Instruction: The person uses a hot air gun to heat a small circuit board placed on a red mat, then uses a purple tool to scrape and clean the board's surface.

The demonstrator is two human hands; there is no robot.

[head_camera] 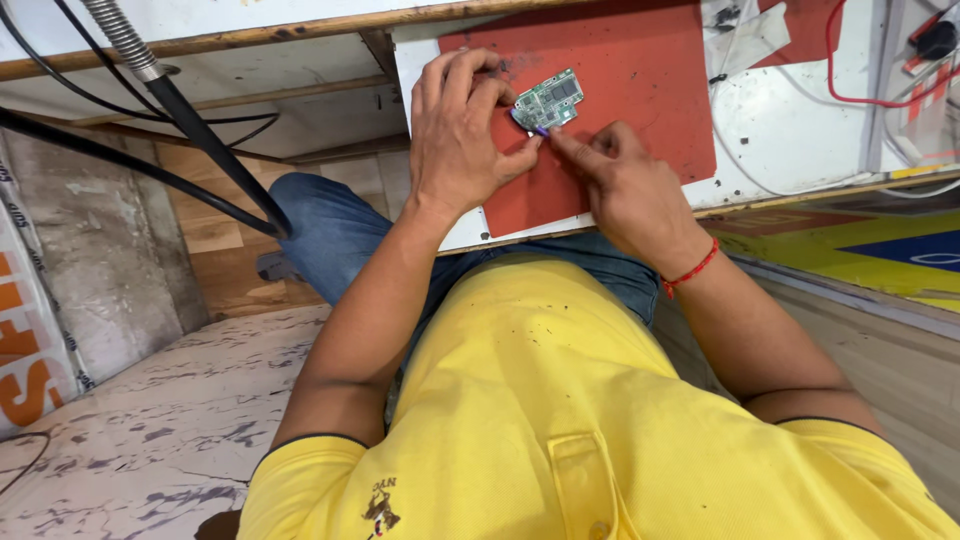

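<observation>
**Asker:** Head view first: where does the circuit board sit, measured from the red mat?

**Observer:** Green circuit board (549, 101) lies on the red mat (640, 70), near the mat's middle and a little toward its left edge. The left hand (462, 135) covers the board's left side; its fingers (470, 85) curl down over that edge and the thumb comes up from below, so the hand is pinched on the board's lower left corner.

**Asker:** And the other hand?

**Observer:** The right hand (625, 190) rests on the mat's lower half, just below the board. Its forefinger and thumb are pressed together on a small purple-tipped tool (541, 130), whose tip touches the board's lower edge, right beside the left thumb. A red thread bracelet (690, 272) circles that wrist, past the mat's near edge.

**Asker:** What surrounds the mat?

**Observer:** The mat lies on a white worktop (790, 130). Right of the mat, a red wire (850, 95) loops over the worktop. Left of the mat, beyond the worktop's edge, black cables (215, 160) run down toward the floor. Nearer than the mat, the person's yellow shirt (560, 400) fills the lower part of the view, with blue jeans (335, 235) between it and the worktop.
</observation>
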